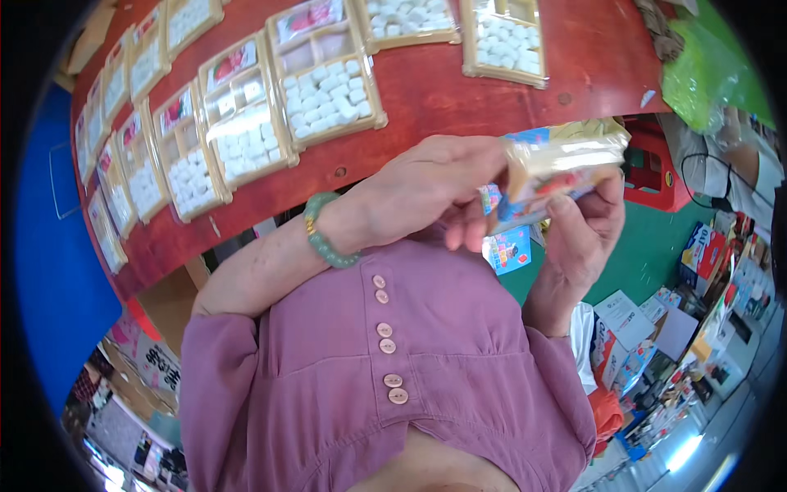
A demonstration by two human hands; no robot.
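Both my hands hold a small pale box-like package [561, 160] wrapped in shiny clear film, in front of my chest near the table edge. Its side bears coloured pictures; its contents cannot be made out. My left hand [422, 184], with a green bead bracelet at the wrist, grips the package's left end. From the right, my right hand [586, 234] clasps the other end, its thumb pressed on the printed side. Nearest to my left hand on the table lies a film-wrapped tray of white pieces [324, 94] with a picture card at its top.
Several similar wrapped trays [238, 152] stand in rows on the red table [426, 94]. A single tray [504, 45] lies farther right. Green plastic bags [705, 78] hang at the right edge. Below are a red plastic stool [652, 164] and printed cartons [615, 344].
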